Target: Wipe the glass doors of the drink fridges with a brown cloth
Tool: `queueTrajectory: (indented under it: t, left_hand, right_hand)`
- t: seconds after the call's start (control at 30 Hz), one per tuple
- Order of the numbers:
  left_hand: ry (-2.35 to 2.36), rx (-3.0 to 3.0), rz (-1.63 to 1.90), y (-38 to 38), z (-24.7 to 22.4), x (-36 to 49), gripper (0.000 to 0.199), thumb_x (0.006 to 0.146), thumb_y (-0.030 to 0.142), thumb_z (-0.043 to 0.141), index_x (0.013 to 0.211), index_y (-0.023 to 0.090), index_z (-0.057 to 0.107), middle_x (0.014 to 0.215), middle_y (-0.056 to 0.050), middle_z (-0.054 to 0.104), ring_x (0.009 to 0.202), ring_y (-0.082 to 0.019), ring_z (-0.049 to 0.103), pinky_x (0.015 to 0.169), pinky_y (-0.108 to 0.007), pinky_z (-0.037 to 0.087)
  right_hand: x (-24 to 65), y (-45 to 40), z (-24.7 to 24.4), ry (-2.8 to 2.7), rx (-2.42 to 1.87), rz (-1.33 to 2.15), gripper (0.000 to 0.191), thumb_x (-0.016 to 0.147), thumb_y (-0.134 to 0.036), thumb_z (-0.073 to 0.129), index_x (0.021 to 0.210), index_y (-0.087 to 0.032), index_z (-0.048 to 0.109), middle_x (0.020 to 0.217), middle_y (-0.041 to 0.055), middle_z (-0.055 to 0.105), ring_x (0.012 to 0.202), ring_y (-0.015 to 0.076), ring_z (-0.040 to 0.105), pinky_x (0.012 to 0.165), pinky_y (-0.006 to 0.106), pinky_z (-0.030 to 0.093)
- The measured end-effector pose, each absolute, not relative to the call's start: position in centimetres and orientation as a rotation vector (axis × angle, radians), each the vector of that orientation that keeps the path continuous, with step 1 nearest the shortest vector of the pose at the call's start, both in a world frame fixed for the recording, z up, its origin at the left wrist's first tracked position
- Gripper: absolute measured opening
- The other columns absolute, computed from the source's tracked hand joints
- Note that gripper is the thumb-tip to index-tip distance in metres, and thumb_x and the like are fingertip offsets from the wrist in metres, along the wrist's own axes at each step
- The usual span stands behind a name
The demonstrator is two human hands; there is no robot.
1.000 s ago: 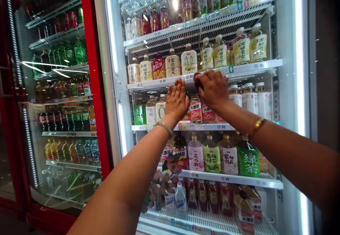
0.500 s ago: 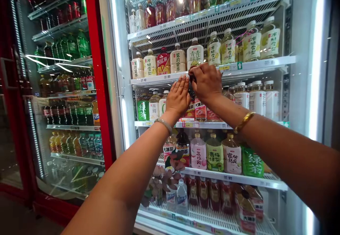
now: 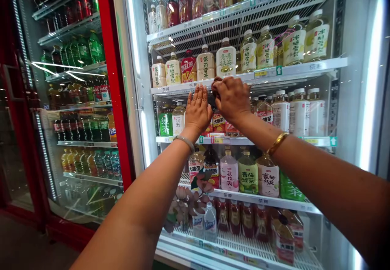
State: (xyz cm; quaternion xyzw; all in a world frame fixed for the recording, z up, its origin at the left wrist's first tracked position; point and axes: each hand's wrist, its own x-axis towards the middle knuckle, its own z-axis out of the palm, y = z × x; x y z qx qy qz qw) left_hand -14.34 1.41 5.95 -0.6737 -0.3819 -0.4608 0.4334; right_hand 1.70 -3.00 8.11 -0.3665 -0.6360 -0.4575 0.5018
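Observation:
My left hand [image 3: 198, 107] lies flat with its fingers stretched up against the glass door of a lit drinks fridge, a pale bangle [image 3: 185, 142] on its wrist. Just right of it, my right hand [image 3: 233, 99] is curled at the glass, closed on a bunched brown, cloth-like thing [image 3: 216, 86]. Most of that bundle is hidden by the fingers. A gold bangle [image 3: 278, 143] circles the right wrist. Behind the glass, near the hands, stand a green tea bottle [image 3: 226, 60] and a jasmine tea bottle [image 3: 206, 64] on a white shelf [image 3: 176, 88].
Several more shelves of bottles stand behind the glass, above and below the hands. A flower decoration [image 3: 190, 201] shows low on the door. At left is a second fridge with a red frame [image 3: 114, 79], holding cans and green bottles [image 3: 96, 46].
Both hands have shifted slightly left across the glass, the right one still closed on the brown bundle. The view has tilted and moved a little.

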Motion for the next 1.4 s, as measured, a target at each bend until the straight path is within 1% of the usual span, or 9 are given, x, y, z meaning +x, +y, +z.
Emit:
queueTrajectory:
  t: [0.2,0.37,0.47,0.6,0.7,0.9,1.1,1.2,1.4]
  left_hand:
    - [-0.933,-1.696,-1.153,1.6,5.9,-14.6,0.065,0.100,0.027,0.033,0.163,0.010,0.027,0.173,-0.011,0.024,0.163,-0.020,0.012,0.136,-0.044,0.007]
    - [-0.936,-1.695,-1.164,1.7,5.8,-14.5,0.068,0.098,0.024,0.033,0.164,0.010,0.024,0.174,-0.010,0.019,0.163,-0.019,0.010,0.136,-0.042,0.004]
    - [-0.962,-1.696,-1.170,1.7,5.5,-14.5,0.066,0.099,0.025,0.031,0.163,0.010,0.026,0.174,-0.010,0.020,0.163,-0.019,0.011,0.136,-0.042,0.004]
    - [-0.948,-1.709,-1.165,1.4,4.6,-14.8,0.064,0.101,0.026,0.029,0.164,0.015,0.025,0.174,-0.008,0.023,0.163,-0.017,0.010,0.136,-0.043,0.007]
    - [-0.929,-1.697,-1.163,1.2,3.9,-15.0,0.065,0.101,0.026,0.031,0.164,0.015,0.024,0.174,-0.007,0.022,0.163,-0.018,0.010,0.136,-0.044,0.008]
    - [-0.915,-1.681,-1.170,1.6,4.0,-15.0,0.065,0.101,0.026,0.032,0.164,0.012,0.026,0.174,-0.008,0.022,0.163,-0.019,0.010,0.136,-0.041,0.005]
    - [-0.915,-1.703,-1.177,1.5,3.7,-15.1,0.062,0.103,0.026,0.029,0.164,0.014,0.027,0.173,-0.008,0.024,0.163,-0.018,0.011,0.136,-0.043,0.007]
    - [-0.893,-1.694,-1.183,1.6,3.5,-15.1,0.063,0.103,0.026,0.030,0.164,0.013,0.026,0.174,-0.008,0.023,0.163,-0.019,0.011,0.136,-0.044,0.008]
    - [-0.777,-1.794,-1.060,1.8,4.1,-17.7,0.062,0.104,0.026,0.029,0.164,0.014,0.025,0.173,-0.009,0.024,0.163,-0.018,0.012,0.135,-0.041,0.013]
  right_hand:
    - [4.2,-2.9,4.9,-1.830,-0.693,-1.285,0.034,0.104,-0.038,0.039,0.125,-0.025,0.063,0.125,0.0104,0.065,0.109,0.0282,0.052,0.089,0.043,0.036]
    - [4.1,-2.9,6.4,-1.504,-0.873,-1.110,0.033,0.101,-0.034,0.046,0.127,-0.022,0.062,0.132,0.0145,0.060,0.116,0.0335,0.050,0.093,0.048,0.037]
    - [1.5,-3.0,5.1,-1.552,-0.878,-1.112,0.034,0.101,-0.034,0.045,0.128,-0.022,0.061,0.135,0.0153,0.059,0.117,0.0341,0.049,0.093,0.049,0.036]
    - [2.8,-3.2,1.9,-1.807,-0.718,-1.238,0.034,0.102,-0.036,0.045,0.130,-0.024,0.061,0.132,0.0120,0.062,0.115,0.0294,0.050,0.093,0.044,0.036]
    - [6.2,-3.1,1.7,-1.873,-0.643,-1.295,0.032,0.103,-0.036,0.044,0.127,-0.029,0.063,0.126,0.0076,0.065,0.111,0.0258,0.052,0.092,0.041,0.036]
    - [4.0,-3.2,4.2,-1.469,-0.891,-1.110,0.031,0.097,-0.033,0.052,0.125,-0.024,0.062,0.129,0.0134,0.062,0.112,0.0330,0.050,0.089,0.045,0.036]
    - [3.1,-2.9,0.6,-1.772,-0.584,-1.350,0.025,0.100,-0.031,0.050,0.119,-0.023,0.065,0.123,0.0105,0.066,0.108,0.0280,0.050,0.087,0.042,0.034]
    - [5.0,-2.6,1.9,-1.783,-0.571,-1.318,0.025,0.100,-0.032,0.051,0.119,-0.025,0.065,0.119,0.0093,0.067,0.105,0.0270,0.051,0.086,0.041,0.035]
    - [1.0,-2.3,6.8,-1.489,-0.783,-1.094,0.032,0.093,-0.029,0.055,0.123,-0.021,0.063,0.127,0.0156,0.062,0.111,0.0345,0.050,0.088,0.047,0.036]
